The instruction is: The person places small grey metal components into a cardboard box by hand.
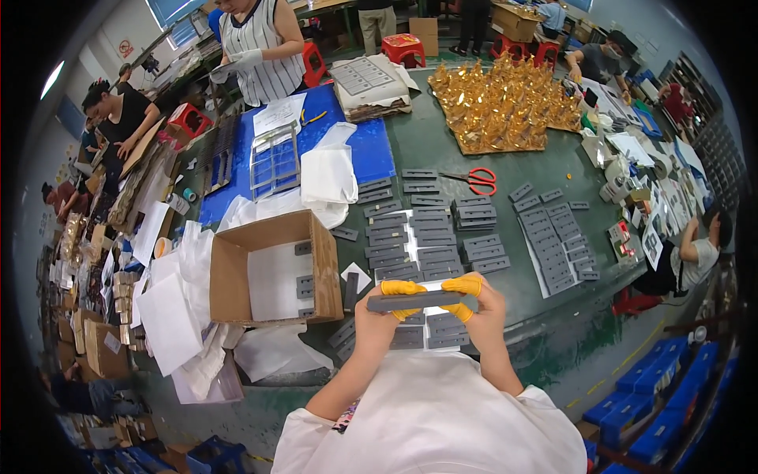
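A dark grey rectangular block [416,301] is held level in front of me, above the near edge of the table. My left hand [392,299] pinches its left end and my right hand [464,295] its right end, both with yellow coverings on the fingers. Below and beyond it lie rows of similar grey slotted blocks [433,220], some on white sheets. An open cardboard box [324,272] to the left has a few of these blocks inside. Another group of blocks [545,237] rests on white paper to the right.
Red-handled scissors [482,182] lie beyond the blocks. Gold shiny ornaments [505,103] crowd the far side of the green table [418,146]. Plastic bags and white sheets [170,320] pile up left of the box. Other people work around the table.
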The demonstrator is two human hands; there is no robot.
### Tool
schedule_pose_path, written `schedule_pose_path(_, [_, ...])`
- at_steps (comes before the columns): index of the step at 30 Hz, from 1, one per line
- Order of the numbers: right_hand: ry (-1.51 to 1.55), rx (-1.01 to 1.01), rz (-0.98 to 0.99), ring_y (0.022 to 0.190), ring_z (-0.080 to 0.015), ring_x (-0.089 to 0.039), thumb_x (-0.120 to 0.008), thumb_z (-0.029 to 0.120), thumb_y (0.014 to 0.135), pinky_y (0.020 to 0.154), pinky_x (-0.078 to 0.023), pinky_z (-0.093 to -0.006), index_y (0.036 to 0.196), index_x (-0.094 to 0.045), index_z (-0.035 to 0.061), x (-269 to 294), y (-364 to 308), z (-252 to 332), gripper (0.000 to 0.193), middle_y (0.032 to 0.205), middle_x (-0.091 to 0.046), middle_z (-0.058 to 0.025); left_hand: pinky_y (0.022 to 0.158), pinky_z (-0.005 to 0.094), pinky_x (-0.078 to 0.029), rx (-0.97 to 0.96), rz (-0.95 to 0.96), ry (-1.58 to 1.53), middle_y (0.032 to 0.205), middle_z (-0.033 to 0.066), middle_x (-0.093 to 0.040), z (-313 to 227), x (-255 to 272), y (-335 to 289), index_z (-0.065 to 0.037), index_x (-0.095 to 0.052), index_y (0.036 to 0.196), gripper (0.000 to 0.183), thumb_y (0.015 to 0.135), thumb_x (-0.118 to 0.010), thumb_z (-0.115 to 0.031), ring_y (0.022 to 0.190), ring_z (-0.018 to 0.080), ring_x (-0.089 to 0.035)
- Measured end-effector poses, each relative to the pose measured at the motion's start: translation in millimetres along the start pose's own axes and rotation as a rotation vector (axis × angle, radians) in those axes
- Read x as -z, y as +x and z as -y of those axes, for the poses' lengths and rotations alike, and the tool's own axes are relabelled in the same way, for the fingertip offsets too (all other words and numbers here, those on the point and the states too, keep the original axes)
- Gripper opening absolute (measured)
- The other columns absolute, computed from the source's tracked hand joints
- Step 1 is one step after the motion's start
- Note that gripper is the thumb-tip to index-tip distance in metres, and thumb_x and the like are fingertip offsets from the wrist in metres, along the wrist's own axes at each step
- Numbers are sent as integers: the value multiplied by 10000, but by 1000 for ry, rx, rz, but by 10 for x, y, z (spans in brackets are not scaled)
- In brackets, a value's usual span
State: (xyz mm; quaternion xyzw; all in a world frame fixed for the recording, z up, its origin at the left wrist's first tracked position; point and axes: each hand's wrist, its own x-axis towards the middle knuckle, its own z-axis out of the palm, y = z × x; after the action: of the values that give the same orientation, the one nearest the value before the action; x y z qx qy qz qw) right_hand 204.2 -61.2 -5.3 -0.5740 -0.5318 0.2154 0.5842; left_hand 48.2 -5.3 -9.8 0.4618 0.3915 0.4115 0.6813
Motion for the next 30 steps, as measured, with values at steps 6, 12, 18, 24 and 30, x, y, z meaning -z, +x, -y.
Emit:
schedule_pose_path(6, [3,-40,8,733,-173,-540,-722,53,618,660,-432,-250,893,-651,36,-13,17,-16,284,775,-596,-50,736,213,-484,45,-33,-21,901,52,-625,-3,1,-13,12,-580,976,272,720,-673,16,810,100,-590])
schedule_pose_path(12, [102,-120,7,691,-142,-502,-720,71,643,639,-411,-234,908,-648,30,-23,8,-43,278,763,-563,-40,777,228,-487,17,-24,-45,918,72,-622,-58,-39,-41,27,-576,977,255,732,-644,48,840,127,-595])
schedule_pose_path(18, [244,-169,14,726,-124,-494,-709,57,665,672,-400,-226,924,-639,15,-45,-4,-82,272,798,-562,-35,797,237,-469,-35,-32,-35,925,68,-616,-145,-82,-86,18,-591,951,242,719,-647,54,858,145,-586])
schedule_pose_path(24, [454,-271,38,837,-133,-528,-670,12,705,765,-413,-232,971,-613,-9,-88,-30,-141,273,907,-572,-48,821,278,-381,-315,-97,360,903,34,-599,-63,28,-95,-47,-649,855,253,614,-686,22,892,174,-504])
schedule_pose_path(30, [465,-274,51,894,-149,-542,-663,-5,707,819,-416,-247,972,-611,-9,-114,-68,-200,271,954,-572,-61,809,287,-359,-444,-87,490,896,16,-593,-73,57,-95,-69,-657,843,276,583,-679,22,877,192,-479])
